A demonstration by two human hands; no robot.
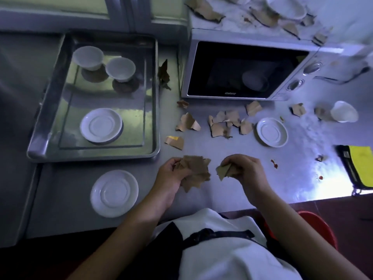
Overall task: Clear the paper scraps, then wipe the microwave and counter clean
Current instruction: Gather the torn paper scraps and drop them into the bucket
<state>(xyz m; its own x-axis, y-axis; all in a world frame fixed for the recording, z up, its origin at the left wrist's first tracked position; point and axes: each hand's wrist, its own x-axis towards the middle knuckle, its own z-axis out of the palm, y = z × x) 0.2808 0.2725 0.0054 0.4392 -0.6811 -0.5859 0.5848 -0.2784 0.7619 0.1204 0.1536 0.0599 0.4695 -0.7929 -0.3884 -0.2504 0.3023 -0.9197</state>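
Observation:
My left hand [170, 175] grips a bunch of brown paper scraps [196, 172] just above the steel counter [232, 150]. My right hand [242, 168] pinches another brown scrap [223, 171] beside it. Several loose scraps [224, 123] lie on the counter in front of the white microwave [242, 69], and one more scrap [174, 141] sits nearer the tray. More torn scraps [205, 9] are strewn over the microwave's top. Small red stains [274, 164] mark the counter to the right of my hands.
A steel tray [149, 93] at left holds two white bowls and a saucer. White saucers sit on the counter at front left [114, 193] and right of the scraps [272, 131]. A white cup [344, 112] lies far right. A yellow cloth [361, 162] and a red bin [321, 227] are at right.

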